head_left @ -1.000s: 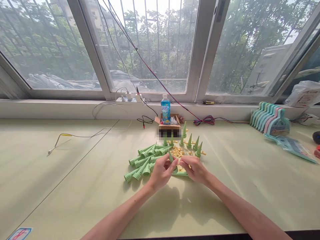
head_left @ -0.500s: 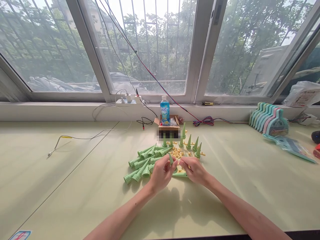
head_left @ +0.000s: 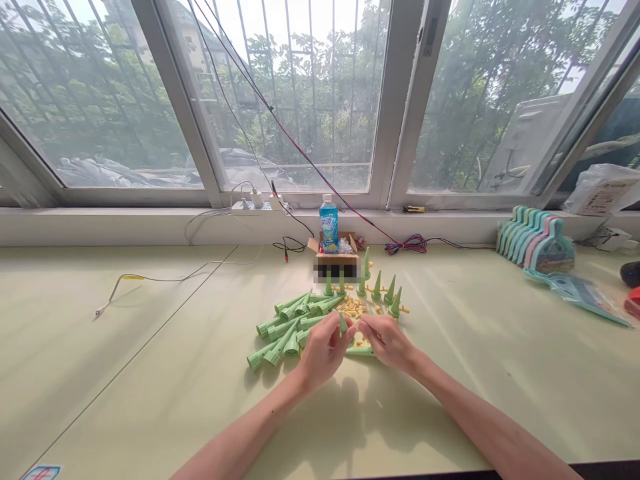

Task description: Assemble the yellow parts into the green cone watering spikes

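Observation:
My left hand (head_left: 324, 347) is closed around a green plastic cone spike (head_left: 343, 323), its tip pointing up. My right hand (head_left: 387, 340) is pinched close against it; a small yellow piece appears between the fingertips, mostly hidden. Beyond my hands lies a heap of small yellow valve-like pieces (head_left: 353, 307). Left of them is a pile of loose green cone spikes (head_left: 283, 328). Several green spikes with yellow pieces through them (head_left: 377, 285) stand upright behind and to the right. Another green spike (head_left: 361, 351) lies under my hands.
A small cardboard box (head_left: 334, 259) holding a blue bottle (head_left: 329, 225) stands at the back of the table. Cables (head_left: 407, 244) lie along the sill. At the right are a row of pastel hanger-shaped items (head_left: 537, 240) and a teal plastic packet (head_left: 577, 293). A white cable (head_left: 165, 274) crosses the left side.
The spike in my left hand has dipped slightly, and both hands have stayed close together. The rest of the table looks the same, apart from a slight camera shift.

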Action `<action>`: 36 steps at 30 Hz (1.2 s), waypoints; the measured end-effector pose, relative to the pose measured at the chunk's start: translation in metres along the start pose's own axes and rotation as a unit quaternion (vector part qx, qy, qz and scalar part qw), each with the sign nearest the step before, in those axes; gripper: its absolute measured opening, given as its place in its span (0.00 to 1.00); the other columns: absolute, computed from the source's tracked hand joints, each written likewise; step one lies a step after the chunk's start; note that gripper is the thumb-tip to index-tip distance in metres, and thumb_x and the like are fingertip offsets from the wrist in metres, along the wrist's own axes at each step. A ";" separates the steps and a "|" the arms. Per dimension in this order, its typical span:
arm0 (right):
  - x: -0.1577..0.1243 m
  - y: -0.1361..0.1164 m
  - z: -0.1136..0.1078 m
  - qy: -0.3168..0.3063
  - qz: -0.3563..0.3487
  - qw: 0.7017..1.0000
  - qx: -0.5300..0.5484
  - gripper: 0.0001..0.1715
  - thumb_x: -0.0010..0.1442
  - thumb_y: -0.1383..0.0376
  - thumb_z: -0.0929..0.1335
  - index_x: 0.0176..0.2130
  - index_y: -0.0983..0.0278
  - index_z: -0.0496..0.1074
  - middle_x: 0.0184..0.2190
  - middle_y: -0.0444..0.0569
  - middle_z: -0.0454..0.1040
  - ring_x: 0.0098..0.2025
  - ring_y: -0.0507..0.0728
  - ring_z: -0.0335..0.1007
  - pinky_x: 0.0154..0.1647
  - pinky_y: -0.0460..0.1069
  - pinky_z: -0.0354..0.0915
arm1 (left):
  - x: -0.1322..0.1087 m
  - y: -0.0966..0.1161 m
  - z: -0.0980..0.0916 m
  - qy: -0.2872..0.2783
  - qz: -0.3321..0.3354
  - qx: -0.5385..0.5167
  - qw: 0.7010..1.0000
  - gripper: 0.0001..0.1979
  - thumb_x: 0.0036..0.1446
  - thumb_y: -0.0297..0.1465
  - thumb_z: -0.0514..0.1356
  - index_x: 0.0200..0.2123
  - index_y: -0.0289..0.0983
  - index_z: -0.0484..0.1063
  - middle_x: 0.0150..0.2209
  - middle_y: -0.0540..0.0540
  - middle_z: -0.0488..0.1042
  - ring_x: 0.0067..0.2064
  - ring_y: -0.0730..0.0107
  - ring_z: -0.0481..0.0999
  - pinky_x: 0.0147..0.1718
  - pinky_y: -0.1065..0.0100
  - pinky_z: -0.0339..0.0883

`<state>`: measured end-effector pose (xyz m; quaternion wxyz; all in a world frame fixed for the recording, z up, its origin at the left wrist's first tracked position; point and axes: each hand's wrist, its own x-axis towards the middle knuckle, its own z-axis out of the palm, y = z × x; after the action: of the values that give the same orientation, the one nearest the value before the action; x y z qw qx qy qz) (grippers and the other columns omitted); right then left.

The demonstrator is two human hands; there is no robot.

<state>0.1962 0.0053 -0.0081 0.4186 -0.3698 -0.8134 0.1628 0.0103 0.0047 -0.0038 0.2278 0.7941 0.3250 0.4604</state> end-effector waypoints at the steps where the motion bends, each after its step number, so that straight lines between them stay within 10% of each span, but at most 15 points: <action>1: 0.000 0.000 0.000 0.002 0.000 1.000 -0.003 0.23 0.71 0.61 0.55 0.25 0.61 0.45 0.19 0.38 0.47 0.21 0.49 0.43 0.23 0.46 0.45 | 0.000 -0.001 0.000 -0.002 0.001 0.004 1.000 0.08 0.66 0.33 0.55 0.33 0.37 0.66 0.28 0.51 0.67 0.23 0.77 0.59 0.24 0.72 0.55; 20: 0.007 0.013 0.007 0.131 0.064 0.989 -0.039 0.27 0.72 0.55 0.57 0.23 0.62 0.47 0.17 0.38 0.48 0.20 0.48 0.42 0.22 0.47 0.46 | 0.017 0.000 -0.012 0.024 -0.084 -0.045 0.995 0.08 0.64 0.35 0.56 0.42 0.37 0.70 0.37 0.45 0.74 0.28 0.73 0.74 0.26 0.69 0.73; 36: 0.007 0.011 0.014 0.084 0.038 0.994 -0.052 0.28 0.72 0.54 0.55 0.22 0.61 0.47 0.17 0.38 0.47 0.20 0.49 0.41 0.22 0.47 0.44 | 0.138 -0.017 -0.033 0.089 -0.095 0.207 0.970 0.03 0.58 0.31 0.61 0.34 0.39 0.72 0.36 0.48 0.81 0.30 0.66 0.77 0.32 0.67 0.65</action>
<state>0.1870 0.0185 -0.0186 0.4587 -0.4338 -0.7684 0.1043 0.0263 0.1185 0.0810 0.0715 0.7454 0.5061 0.4280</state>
